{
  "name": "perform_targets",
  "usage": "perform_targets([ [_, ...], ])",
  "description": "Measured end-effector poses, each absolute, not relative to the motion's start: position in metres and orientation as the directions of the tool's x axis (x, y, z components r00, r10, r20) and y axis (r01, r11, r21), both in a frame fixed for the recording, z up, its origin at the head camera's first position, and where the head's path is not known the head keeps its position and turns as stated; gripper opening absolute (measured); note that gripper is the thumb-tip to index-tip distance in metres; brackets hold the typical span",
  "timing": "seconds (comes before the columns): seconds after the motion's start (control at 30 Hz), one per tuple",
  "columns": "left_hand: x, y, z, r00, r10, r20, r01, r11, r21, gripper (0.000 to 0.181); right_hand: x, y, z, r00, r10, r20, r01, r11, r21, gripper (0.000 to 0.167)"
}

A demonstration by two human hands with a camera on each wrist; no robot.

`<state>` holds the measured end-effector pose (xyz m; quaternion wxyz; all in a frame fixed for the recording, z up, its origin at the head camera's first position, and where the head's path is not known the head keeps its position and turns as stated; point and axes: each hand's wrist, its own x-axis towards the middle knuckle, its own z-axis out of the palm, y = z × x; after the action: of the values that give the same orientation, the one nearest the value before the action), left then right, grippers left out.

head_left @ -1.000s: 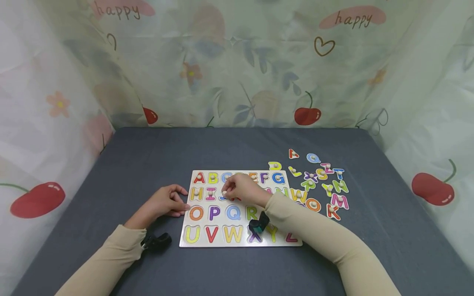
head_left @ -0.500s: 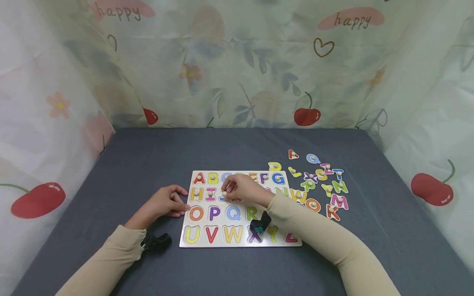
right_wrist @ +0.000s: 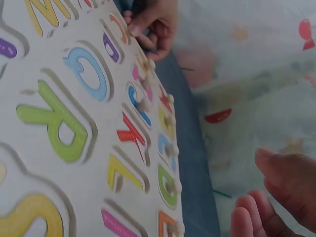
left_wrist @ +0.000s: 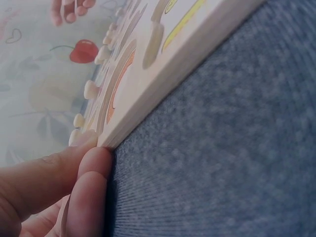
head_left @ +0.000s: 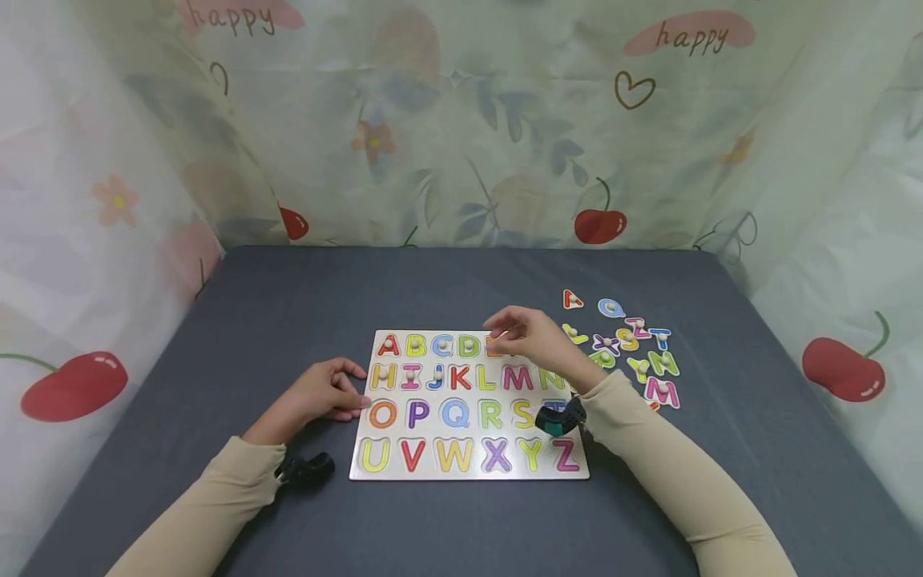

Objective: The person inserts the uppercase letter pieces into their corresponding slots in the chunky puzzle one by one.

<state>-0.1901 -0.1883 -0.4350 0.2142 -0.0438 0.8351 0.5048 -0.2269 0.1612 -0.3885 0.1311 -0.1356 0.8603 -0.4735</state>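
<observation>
The alphabet puzzle board (head_left: 433, 469) lies flat on the table. My left hand (head_left: 322, 393) pinches its left edge; in the left wrist view the thumb (left_wrist: 54, 163) lies on top and a finger touches the side. My right hand (head_left: 530, 340) is raised over the top right of the board, thumb and fingers apart, nothing between them, as the right wrist view also shows. A blue J piece (head_left: 435, 377) with a knob sits in its slot, beside the pink I piece (head_left: 410, 377). The K slot (head_left: 460, 377) shows no knob. The hand covers part of the top row.
Loose knobbed letters lie right of the board, among them a red A (head_left: 572, 300), a blue Q (head_left: 610, 308), a blue T (head_left: 659, 337) and a pink M (head_left: 661, 393). The right forearm hides others. A printed curtain (head_left: 461, 128) surrounds the dark table (head_left: 303, 296).
My right hand has let go of the J piece, which stays in its slot, and has moved up and right off the second row. My left hand has stayed on the board's edge.
</observation>
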Motion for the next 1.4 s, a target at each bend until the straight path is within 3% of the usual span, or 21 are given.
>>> perform_targets([
  [0.33, -0.189, -0.189, -0.434, -0.905, 0.146, -0.4, -0.286, 0.487, 0.825, 0.055, -0.226, 0.238, -0.387, -0.959, -0.282, -0.038, -0.108, 0.484, -0.868, 0.054],
  [0.57, -0.189, -0.188, -0.434, -0.903, 0.148, -0.404, -0.288, 0.49, 0.823, 0.054, -0.205, 0.278, -0.393, -0.975, -0.215, -0.061, -0.065, 0.534, -0.843, 0.062],
  [0.97, -0.19, -0.189, -0.434, -0.899, 0.154, -0.41, -0.295, 0.48, 0.826, 0.054, -0.15, 0.323, -0.409, -0.981, -0.189, -0.034, -0.072, 0.528, -0.846, 0.059],
  [1.2, -0.191, -0.188, -0.434, -0.899, 0.152, -0.41, -0.299, 0.47, 0.831, 0.054, -0.124, 0.341, -0.417, -0.992, -0.095, -0.077, 0.001, 0.626, -0.78, 0.057],
  [1.4, -0.19, -0.189, -0.434, -0.901, 0.16, -0.403, -0.292, 0.464, 0.836, 0.053, -0.115, 0.35, -0.424, -0.993, -0.047, -0.107, 0.053, 0.635, -0.771, 0.052],
])
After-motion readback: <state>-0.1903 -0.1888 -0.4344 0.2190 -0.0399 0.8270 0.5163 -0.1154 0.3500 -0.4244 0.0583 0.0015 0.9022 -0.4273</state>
